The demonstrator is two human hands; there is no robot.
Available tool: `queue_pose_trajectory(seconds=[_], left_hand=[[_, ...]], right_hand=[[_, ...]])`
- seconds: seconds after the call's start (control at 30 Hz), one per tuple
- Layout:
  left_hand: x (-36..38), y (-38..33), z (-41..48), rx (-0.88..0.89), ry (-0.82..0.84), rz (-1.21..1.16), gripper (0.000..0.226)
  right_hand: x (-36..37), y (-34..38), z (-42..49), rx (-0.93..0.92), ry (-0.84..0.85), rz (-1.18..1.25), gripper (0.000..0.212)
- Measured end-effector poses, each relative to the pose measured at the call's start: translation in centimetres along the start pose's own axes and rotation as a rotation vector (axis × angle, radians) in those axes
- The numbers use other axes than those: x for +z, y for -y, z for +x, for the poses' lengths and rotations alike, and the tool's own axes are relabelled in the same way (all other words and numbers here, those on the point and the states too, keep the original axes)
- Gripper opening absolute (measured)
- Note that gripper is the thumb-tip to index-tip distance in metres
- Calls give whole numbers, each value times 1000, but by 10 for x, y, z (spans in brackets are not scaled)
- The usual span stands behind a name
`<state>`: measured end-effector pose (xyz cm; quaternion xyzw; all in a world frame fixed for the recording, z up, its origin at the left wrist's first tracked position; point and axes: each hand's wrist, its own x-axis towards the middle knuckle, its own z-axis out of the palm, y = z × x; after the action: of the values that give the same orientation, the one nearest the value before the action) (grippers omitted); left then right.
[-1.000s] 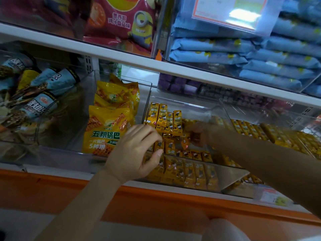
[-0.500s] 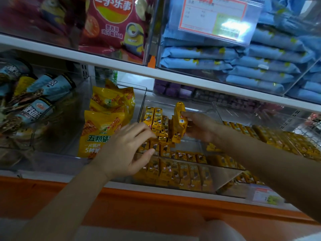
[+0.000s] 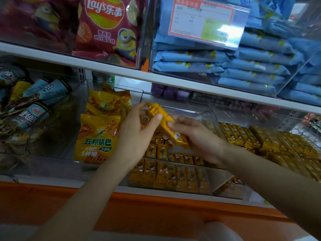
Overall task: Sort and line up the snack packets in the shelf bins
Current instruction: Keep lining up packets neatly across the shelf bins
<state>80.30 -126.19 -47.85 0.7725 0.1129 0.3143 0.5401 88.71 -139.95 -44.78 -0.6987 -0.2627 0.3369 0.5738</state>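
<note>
Grip | left hand (image 3: 137, 136) and right hand (image 3: 196, 140) both clamped round yellow packet stack (image 3: 163, 120); packet rows (image 3: 175, 158) waited just below | tip: square ends first; lower level

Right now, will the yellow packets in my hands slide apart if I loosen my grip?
Probably: the yellow packets look glossy, so likely slippery. They seem light, pinched between left hand and right hand. Separate, tilted, they could fan out.
</note>
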Motion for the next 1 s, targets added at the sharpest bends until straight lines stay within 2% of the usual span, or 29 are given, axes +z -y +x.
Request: queue_pose_trajectory(seconds=[0.1,0.2,0.37,0.47,0.57,0.63,0.7,0.73,0.87,1.0], left_hand=[[-2,1,4,-4,1,-61,49],[-7,5,6,11,37,-144,44],[-12,13,4,78,78,-126,45],[-14,13,4,84,85,-137,47],[-10,17,0,151,75,114,43],[-5,18,-4,250,31,284,43],[-1,17,-5,363,17,372,39],[0,16,-5,407,11,406,37],[0,10,-7,477,7,492,31],[-18,15,-2,564,153,630,39]], right_hand=[[3,-6,1,-164,-189,-273,37],[0,-3,1,-146,-222,-366,40],[-9,-7,2,17,-251,-274,74],[-12,-9,3,65,-302,1,86],[-16,-5,7,56,-374,319,72],[-15,-1,9,54,-369,512,51],[-5,0,7,106,-308,512,25],[0,-2,5,134,-262,499,19],[10,-6,0,168,-153,483,19],[0,-5,9,160,-269,328,10]])
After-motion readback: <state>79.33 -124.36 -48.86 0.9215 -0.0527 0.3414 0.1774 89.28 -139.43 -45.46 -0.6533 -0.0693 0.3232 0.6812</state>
